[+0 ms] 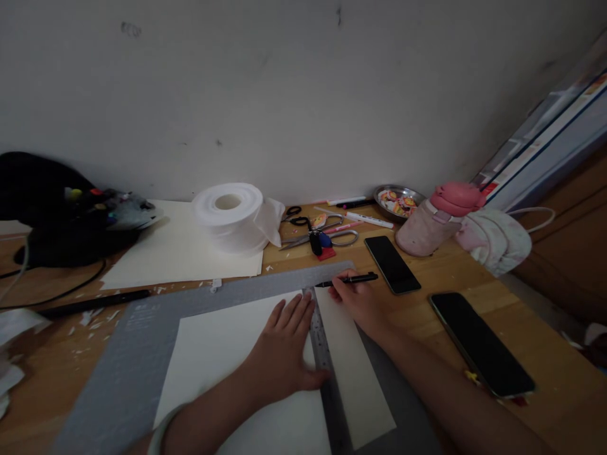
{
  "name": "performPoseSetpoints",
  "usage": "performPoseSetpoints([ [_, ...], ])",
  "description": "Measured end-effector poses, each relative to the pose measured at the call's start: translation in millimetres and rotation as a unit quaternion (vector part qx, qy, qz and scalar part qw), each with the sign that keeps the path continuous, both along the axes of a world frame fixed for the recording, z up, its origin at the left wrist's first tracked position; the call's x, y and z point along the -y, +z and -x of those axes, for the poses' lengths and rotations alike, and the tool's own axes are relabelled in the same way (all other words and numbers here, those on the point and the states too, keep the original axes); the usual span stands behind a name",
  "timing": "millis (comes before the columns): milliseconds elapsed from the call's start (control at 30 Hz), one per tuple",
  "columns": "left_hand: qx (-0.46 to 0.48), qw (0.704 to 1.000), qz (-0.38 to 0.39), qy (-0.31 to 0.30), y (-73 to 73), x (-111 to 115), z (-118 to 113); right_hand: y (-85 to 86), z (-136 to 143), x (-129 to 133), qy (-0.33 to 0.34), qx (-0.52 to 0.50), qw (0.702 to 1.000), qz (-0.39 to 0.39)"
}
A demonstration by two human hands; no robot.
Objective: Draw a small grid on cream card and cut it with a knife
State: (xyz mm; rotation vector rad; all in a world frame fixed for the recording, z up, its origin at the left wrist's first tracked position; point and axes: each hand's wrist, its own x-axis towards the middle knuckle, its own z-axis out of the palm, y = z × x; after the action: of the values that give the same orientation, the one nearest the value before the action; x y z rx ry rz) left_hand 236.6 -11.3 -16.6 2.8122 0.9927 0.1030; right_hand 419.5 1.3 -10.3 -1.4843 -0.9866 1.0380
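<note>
My left hand (284,347) lies flat, fingers apart, pressing on a metal ruler (327,373) that runs lengthwise over a cream sheet of paper (213,360). The sheet rests on a grey cutting mat (128,373). My right hand (358,300) grips a black pen (351,279) with its tip at the far end of the ruler, near the sheet's top edge.
A white paper roll (230,215) and another cream sheet (175,253) lie behind the mat. Scissors (317,235), markers, a small metal dish (398,201), a pink bottle (436,221) and two phones (391,263) (481,344) sit to the right. Black gear and cables lie at left.
</note>
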Motion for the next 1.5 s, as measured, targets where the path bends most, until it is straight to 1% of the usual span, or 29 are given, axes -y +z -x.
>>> performPoseSetpoints([
  [233, 0.032, 0.999, -0.019, -0.011, 1.0, 1.1, 1.1, -0.5, 0.4, 0.2, 0.0, -0.008, 1.0, -0.002],
  [367, 0.058, 0.998, -0.031, -0.005, 1.3, 2.2, 1.1, 0.2, 0.7, 0.3, -0.005, -0.006, 1.0, 0.001],
  [567, 0.078, 0.997, -0.009, 0.006, 1.6, 2.9, 0.4, 1.0, 0.5, 0.4, -0.005, 0.001, 1.0, 0.002],
  [767, 0.082, 0.996, -0.016, 0.016, 1.7, 3.9, -0.4, 1.4, 0.5, 1.0, -0.001, 0.017, 1.0, -0.004],
  [1033, 0.097, 0.995, -0.028, 0.014, -4.4, 3.9, 0.3, 0.1, 0.6, 1.3, -0.003, 0.013, 1.0, -0.007],
  [1267, 0.077, 0.997, -0.017, 0.01, 0.2, 3.4, 0.4, -3.0, 0.8, 1.3, -0.006, 0.002, 1.0, 0.0],
  [1500, 0.094, 0.995, -0.021, 0.018, 0.1, 4.8, -0.9, -1.1, 0.8, 1.8, -0.004, 0.013, 1.0, -0.001],
])
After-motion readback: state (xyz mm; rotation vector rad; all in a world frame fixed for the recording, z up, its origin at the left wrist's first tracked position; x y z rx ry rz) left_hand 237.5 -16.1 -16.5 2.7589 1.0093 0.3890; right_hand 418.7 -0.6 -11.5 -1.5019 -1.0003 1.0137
